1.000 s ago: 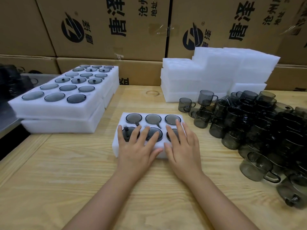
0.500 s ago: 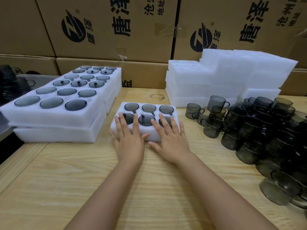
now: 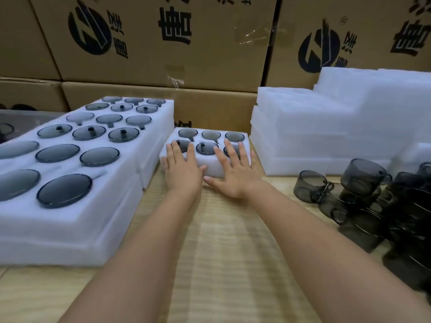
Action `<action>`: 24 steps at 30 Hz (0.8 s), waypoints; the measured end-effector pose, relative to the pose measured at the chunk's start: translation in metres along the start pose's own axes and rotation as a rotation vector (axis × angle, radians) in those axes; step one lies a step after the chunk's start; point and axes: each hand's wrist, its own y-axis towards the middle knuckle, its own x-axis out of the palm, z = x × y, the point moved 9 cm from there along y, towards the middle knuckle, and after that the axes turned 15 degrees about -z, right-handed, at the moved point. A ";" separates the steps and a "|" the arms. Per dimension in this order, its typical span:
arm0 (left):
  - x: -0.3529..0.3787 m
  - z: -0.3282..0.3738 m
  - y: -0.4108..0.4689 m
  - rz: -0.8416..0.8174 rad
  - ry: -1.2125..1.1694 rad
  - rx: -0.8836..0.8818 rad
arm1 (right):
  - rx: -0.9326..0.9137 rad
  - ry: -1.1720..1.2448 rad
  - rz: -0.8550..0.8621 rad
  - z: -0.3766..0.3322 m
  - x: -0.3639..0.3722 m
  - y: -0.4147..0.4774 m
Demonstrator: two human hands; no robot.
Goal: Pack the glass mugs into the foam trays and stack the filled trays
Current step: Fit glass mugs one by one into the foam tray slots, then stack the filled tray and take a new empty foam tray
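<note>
Two open palms, left hand [image 3: 180,164] and right hand [image 3: 235,173], press flat on the six-mug foam tray [image 3: 211,162] at twelve o'clock, long axis nine-to-three; the filled stack [image 3: 105,229] lies at nine, nearer the left hand.

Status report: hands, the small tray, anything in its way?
Open: left hand, right hand, flat on the six-mug tray. Tray on table, between filled stack and empty foam trays. Behind it, cardboard box.
</note>
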 end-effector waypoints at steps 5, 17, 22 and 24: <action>-0.005 -0.005 0.048 -0.004 -0.023 0.005 | -0.039 0.019 -0.021 0.002 -0.012 0.047; 0.001 -0.012 0.043 0.048 -0.122 0.111 | 0.039 -0.341 -0.057 -0.003 -0.028 0.039; 0.011 0.004 -0.015 0.034 -0.191 0.245 | -0.060 -0.343 0.387 -0.025 -0.060 -0.036; 0.014 0.004 -0.042 0.028 -0.269 0.222 | 0.079 -0.280 0.567 -0.001 -0.097 -0.060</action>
